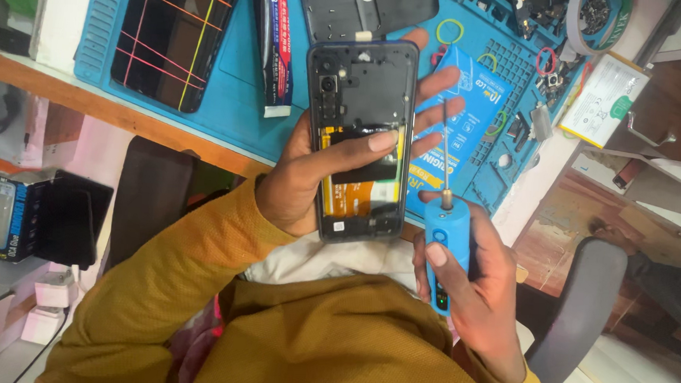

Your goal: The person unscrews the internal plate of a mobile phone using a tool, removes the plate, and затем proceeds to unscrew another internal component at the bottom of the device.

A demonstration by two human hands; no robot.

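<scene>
My left hand (302,178) holds a dark smartphone (362,80) with its back cover off, inner frame, camera module and orange flex parts showing. The thumb lies across the middle of the phone and the fingers wrap behind its right edge. My right hand (483,292) grips a blue electric screwdriver (447,236), thumb on its body. Its thin metal bit (445,146) points up and away from me, just right of the phone and close to the fingertips of my left hand.
A blue work mat (237,93) covers the bench. On it lie a phone screen with coloured lines (170,35), a glue tube (278,48), a black back cover (366,6), a blue packet (469,113), rubber bands and small parts. A white battery (605,100) sits at right.
</scene>
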